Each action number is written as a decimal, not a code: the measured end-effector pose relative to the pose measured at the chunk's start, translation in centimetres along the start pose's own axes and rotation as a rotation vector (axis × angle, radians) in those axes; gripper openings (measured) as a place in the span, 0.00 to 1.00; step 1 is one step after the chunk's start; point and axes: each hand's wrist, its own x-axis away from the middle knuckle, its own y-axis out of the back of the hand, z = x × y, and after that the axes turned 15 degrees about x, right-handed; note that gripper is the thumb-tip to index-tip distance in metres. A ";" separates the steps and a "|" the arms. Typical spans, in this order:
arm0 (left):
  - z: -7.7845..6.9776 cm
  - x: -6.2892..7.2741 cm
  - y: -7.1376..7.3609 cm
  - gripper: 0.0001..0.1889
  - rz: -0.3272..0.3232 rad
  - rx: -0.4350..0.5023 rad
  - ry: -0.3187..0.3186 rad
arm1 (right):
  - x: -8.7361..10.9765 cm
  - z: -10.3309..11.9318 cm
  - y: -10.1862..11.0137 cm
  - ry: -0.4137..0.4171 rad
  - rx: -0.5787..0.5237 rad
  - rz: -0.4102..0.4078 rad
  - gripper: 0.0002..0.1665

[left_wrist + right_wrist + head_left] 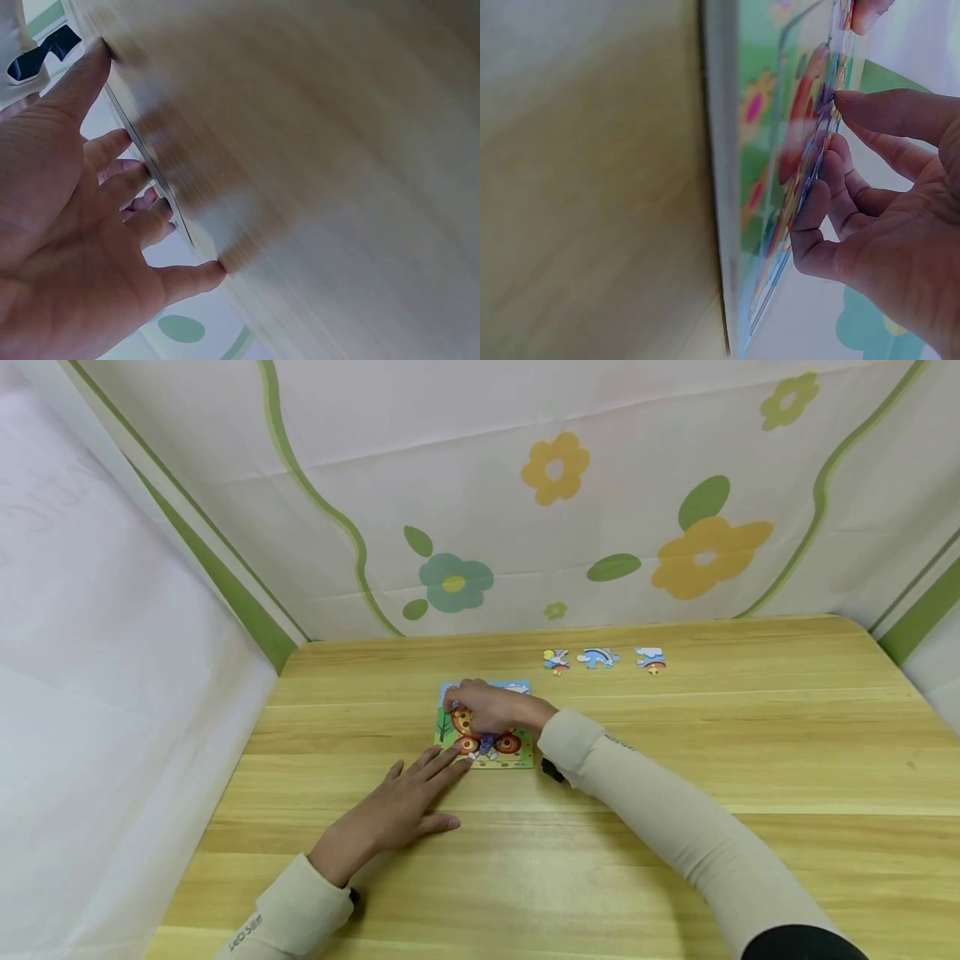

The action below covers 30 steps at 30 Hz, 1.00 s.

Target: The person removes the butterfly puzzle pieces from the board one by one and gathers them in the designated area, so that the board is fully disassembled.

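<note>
The butterfly jigsaw [504, 758] may skid if the left hand [408, 802], fingers spread, steadies it weakly while the right hand [491, 706], fingers bent, grip unclear, presses.

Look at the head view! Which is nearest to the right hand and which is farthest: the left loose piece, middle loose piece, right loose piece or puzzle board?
From the right hand:
1. Puzzle board: right under it.
2. Left loose piece: past the board's far right corner.
3. Middle loose piece: farther right.
4. Right loose piece: the row's right end.
</note>
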 end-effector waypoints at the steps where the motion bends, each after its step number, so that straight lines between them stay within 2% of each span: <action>1: 0.0 0.0 0.0 0.41 0.000 0.001 -0.001 | 0.0 0.0 0.0 -0.001 -0.003 0.000 0.31; 8: -0.1 -0.1 0.0 0.41 -0.008 0.001 -0.006 | 0.0 -0.1 0.0 -0.002 0.001 -0.005 0.34; 30: 0.2 -0.1 -0.2 0.41 -0.010 0.016 0.012 | -0.2 -0.3 -0.1 0.014 0.027 0.005 0.33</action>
